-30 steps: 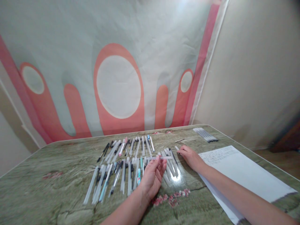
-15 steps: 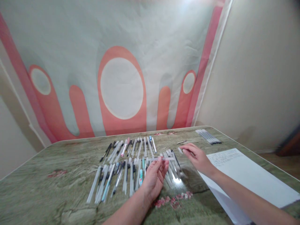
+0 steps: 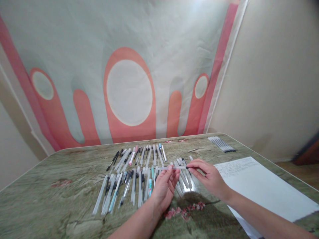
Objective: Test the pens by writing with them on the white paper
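Note:
My left hand (image 3: 164,188) is closed around a clear pen barrel (image 3: 182,167), which lies level across the fingers. At the barrel's right end, the thumb and fingers of my right hand (image 3: 208,176) pinch a small dark end piece. Whether that piece is the tip or part of a refill, I cannot tell. Just behind my right fingers a small clear cap (image 3: 191,157) lies on the table. Beneath and behind both hands is a group of clear pens (image 3: 184,181), partly hidden by my left hand.
Left of my hands lie a front row of pens (image 3: 112,194) and a back row of pens (image 3: 148,156). White paper with handwriting (image 3: 259,189) is under my right forearm. A neat set of clear pens (image 3: 221,144) sits at the far right of the wooden-patterned table (image 3: 42,205).
My right hand has moved left and slightly down, from beside the small cap to the end of the pen barrel. The cap stays on the table. My left hand has barely moved.

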`<state>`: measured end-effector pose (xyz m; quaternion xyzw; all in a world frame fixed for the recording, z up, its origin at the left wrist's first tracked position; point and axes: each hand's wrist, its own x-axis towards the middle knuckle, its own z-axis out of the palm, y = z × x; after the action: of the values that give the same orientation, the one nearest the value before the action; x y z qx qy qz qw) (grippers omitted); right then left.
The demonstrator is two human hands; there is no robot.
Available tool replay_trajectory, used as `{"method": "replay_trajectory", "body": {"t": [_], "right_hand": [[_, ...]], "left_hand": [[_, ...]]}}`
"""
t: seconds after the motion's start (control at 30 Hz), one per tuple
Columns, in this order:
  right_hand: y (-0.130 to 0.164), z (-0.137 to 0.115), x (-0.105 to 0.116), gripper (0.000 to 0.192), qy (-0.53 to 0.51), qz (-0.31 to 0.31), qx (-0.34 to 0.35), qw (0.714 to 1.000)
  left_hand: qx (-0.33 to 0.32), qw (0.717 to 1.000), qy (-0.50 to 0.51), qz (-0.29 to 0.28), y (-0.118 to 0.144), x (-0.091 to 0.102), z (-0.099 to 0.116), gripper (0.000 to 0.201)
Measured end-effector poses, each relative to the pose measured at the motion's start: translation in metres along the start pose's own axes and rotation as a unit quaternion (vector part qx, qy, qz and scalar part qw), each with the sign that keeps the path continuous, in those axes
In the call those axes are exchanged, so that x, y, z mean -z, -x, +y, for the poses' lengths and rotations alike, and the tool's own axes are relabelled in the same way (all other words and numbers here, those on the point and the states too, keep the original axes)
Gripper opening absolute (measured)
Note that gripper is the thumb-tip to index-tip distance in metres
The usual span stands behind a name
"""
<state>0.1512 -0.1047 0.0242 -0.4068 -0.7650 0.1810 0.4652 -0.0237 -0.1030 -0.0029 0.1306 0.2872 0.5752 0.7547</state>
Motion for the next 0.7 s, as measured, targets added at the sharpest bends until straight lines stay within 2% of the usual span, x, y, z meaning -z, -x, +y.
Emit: {"method": "replay_trajectory", "body": {"t": [0.3,0.53,0.7], "right_hand": [[0.002,-0.0018,-0.0008,0.015,0.009,0.003,0.008,1.0],[0.003,-0.003,-0.0013,0.015,0.013,0.018,-0.023,0.999],[0.0038,0.0033,-0.0044,0.016,0.041,0.023,0.0,0.999]], "left_hand": [[-0.006,1.0,-0.017,-0.013,0.001,-0.0009,-0.0002,0.008],[-0.013,1.0,-0.025,-0.013,0.0032,-0.0035,0.0006,0.01],[-0.028,0.999,-0.037,-0.022,0.0046,-0.0029,0.0002,0.013]]}}
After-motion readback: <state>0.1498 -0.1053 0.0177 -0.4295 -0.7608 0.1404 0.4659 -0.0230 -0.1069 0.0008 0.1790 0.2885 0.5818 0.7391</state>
